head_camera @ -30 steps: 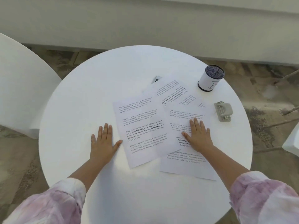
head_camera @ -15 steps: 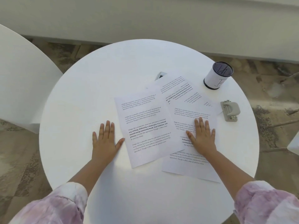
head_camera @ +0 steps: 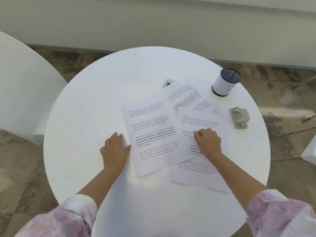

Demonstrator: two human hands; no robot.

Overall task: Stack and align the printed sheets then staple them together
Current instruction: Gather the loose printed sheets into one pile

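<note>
A round white bench [head_camera: 106, 106] stands on mottled stone floor [head_camera: 22, 170]; a white chair [head_camera: 22, 93] sits left of it, a pale wall [head_camera: 153, 24] beyond.

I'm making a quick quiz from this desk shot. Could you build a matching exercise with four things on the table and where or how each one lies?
Things:
1. left hand
2. right hand
3. cylindrical cup
4. grey stapler

Places:
A. upright, far right of the table
B. fingers curled, on the right-hand sheet
C. on the bare table, thumb at the left sheet's edge
D. right of the sheets, nearer than the cup

Pairs: 1-C, 2-B, 3-A, 4-D
</note>
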